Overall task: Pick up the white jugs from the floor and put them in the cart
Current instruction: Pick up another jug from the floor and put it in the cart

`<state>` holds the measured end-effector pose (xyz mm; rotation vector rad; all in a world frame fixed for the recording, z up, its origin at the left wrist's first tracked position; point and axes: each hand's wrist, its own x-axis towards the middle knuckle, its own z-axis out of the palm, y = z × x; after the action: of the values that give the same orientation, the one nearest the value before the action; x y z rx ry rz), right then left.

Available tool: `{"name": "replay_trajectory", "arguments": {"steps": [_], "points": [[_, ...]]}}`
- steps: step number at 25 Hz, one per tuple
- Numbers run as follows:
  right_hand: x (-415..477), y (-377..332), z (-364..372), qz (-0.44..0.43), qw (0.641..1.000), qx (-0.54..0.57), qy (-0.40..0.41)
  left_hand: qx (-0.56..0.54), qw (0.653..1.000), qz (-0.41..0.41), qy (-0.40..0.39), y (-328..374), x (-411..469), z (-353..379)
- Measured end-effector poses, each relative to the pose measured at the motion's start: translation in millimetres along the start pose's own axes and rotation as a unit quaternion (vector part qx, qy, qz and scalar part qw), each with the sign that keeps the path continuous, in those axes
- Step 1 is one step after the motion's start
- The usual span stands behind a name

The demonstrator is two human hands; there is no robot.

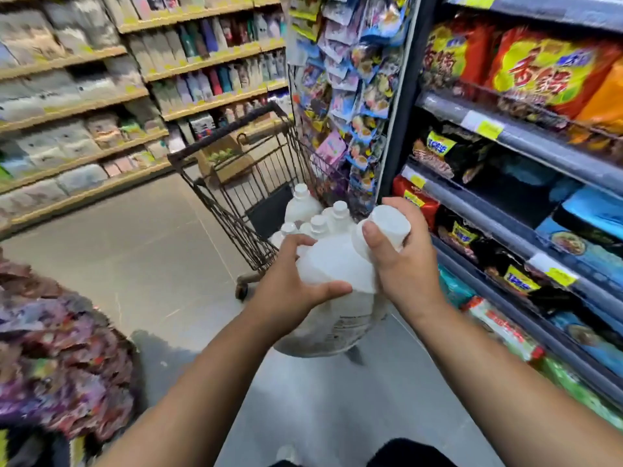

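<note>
The left hand [286, 284] is clasping the white jug [337, 264], the right hand [401, 261] gripping its cap [389, 227]. A slipping cap grip is probably risking a drop onto the jugs [303, 205] crowding the cart [219, 131].

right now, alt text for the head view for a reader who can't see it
The left hand grips the body of a large white jug and the right hand its cap. Ahead stands a wire cart holding more white jugs, between stocked shelves.
</note>
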<state>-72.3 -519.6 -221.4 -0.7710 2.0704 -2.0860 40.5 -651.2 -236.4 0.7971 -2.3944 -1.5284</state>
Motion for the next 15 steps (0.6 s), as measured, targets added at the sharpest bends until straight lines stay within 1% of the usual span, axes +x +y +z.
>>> {"name": "replay_trajectory", "arguments": {"steps": [4, 8, 12, 15], "points": [[30.8, 25.7, 8.1, 0.04, 0.998, 0.007, 0.045, 0.021, 0.998, 0.017, -0.061, -8.8, 62.1, -2.7], [67.8, 56.8, 0.2, 0.068, 0.995, -0.013, 0.076, 0.034, 0.993, 0.029, -0.112, -12.9, 121.4, 17.5], [94.7, 85.3, -15.5, 0.085, 0.993, -0.043, 0.069, 0.033, 0.989, 0.011, -0.143, -20.3, 161.6, 43.9], [112.1, 110.2, -27.6, 0.128, 0.988, -0.07, 0.057, 0.041, 0.986, 0.006, -0.161, -26.7, 188.6, 61.3]]}}
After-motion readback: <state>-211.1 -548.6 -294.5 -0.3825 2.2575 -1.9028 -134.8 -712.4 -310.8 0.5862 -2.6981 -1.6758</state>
